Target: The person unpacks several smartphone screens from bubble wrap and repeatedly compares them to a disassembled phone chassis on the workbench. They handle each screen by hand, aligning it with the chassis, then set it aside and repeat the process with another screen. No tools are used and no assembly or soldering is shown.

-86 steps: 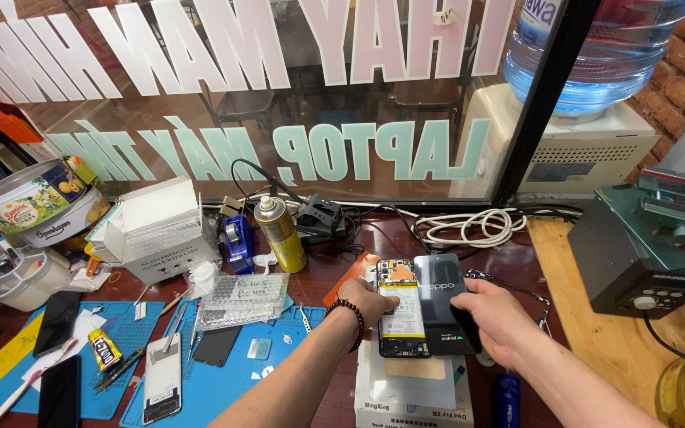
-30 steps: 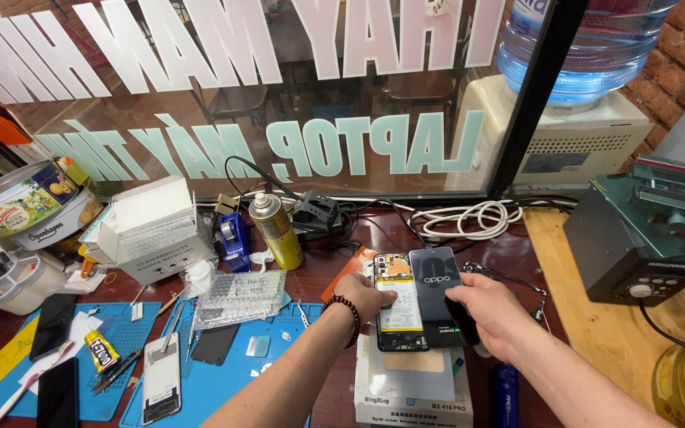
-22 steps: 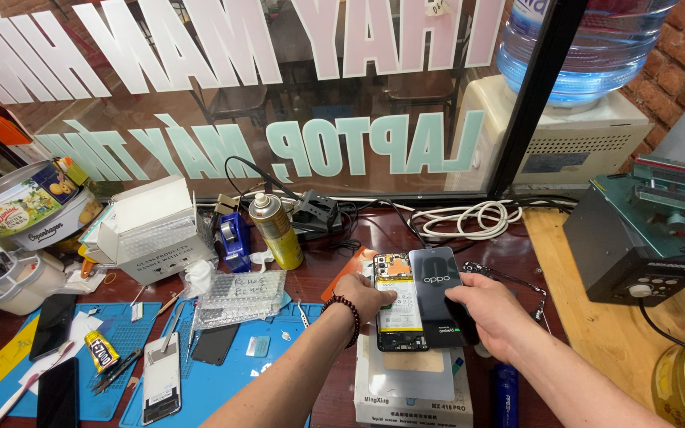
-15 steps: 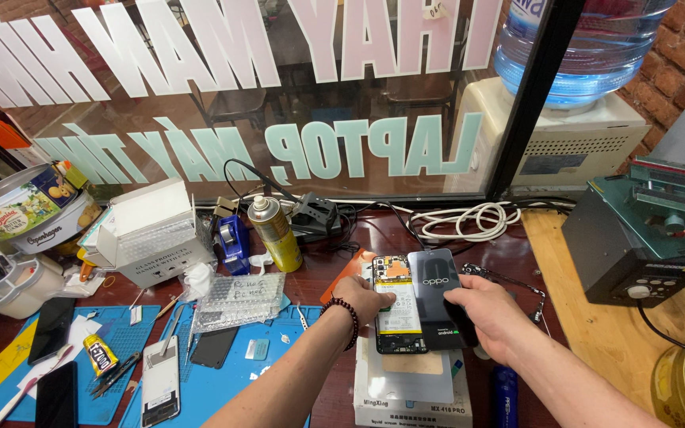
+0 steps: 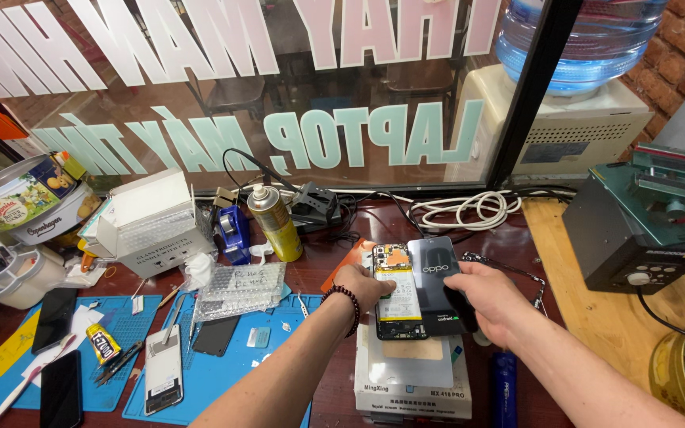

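Note:
My left hand [image 5: 365,286] grips the left edge of an opened smartphone [image 5: 398,293], whose battery and circuit board face up. My right hand [image 5: 491,297] holds a dark back cover [image 5: 436,281] against the phone's right side, partly overlapping it. Both are held just above a white boxy device [image 5: 414,380] with a flat plate on top. A dark bead bracelet [image 5: 348,305] circles my left wrist.
Blue work mats [image 5: 223,361] at the left carry several phones, a glue tube [image 5: 105,345], tweezers and small parts. A yellow spray can [image 5: 273,222], white box [image 5: 152,226], tape dispenser and cables stand behind. A green-topped machine [image 5: 648,226] sits at the right; a glass window runs along the back.
Phone and back cover have stayed in my hands, shifting only slightly. The cover sits a bit closer over the phone than in the earliest frame.

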Available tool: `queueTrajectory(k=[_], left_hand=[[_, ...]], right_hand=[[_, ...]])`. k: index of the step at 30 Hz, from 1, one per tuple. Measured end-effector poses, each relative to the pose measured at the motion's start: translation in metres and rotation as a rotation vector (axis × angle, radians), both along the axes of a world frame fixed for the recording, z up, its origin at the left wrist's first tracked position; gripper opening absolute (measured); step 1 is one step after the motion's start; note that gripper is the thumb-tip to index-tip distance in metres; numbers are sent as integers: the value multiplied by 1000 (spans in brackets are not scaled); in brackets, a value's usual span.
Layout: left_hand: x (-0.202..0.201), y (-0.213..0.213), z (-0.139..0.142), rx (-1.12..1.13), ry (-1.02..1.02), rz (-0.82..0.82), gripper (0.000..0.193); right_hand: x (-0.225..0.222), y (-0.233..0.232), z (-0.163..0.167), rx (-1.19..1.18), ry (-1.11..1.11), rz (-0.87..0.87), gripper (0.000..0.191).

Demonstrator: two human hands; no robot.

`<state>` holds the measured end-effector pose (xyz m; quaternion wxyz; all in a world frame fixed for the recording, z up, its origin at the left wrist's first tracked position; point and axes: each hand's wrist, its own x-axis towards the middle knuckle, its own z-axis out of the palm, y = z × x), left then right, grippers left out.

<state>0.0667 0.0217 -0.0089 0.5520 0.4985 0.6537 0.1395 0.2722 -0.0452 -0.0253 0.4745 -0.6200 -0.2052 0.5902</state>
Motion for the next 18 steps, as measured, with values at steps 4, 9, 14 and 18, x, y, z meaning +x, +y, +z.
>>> queueTrajectory(k=[4,9,14,18], left_hand=[[0,0,-3,2,-24,3,28],[-1,-1,-6,-1,-38,12,28],[-1,-2,-5,-8,-40,4,27],[-1,-3,-4,-6,-19,-13,27]], right_hand=[[2,0,-3,21,-11,16,31],[0,-1,-7,35,-13,14,31],[-1,-3,-5,21,-20,14,32],[-2,-5,-3,5,-50,12,33]])
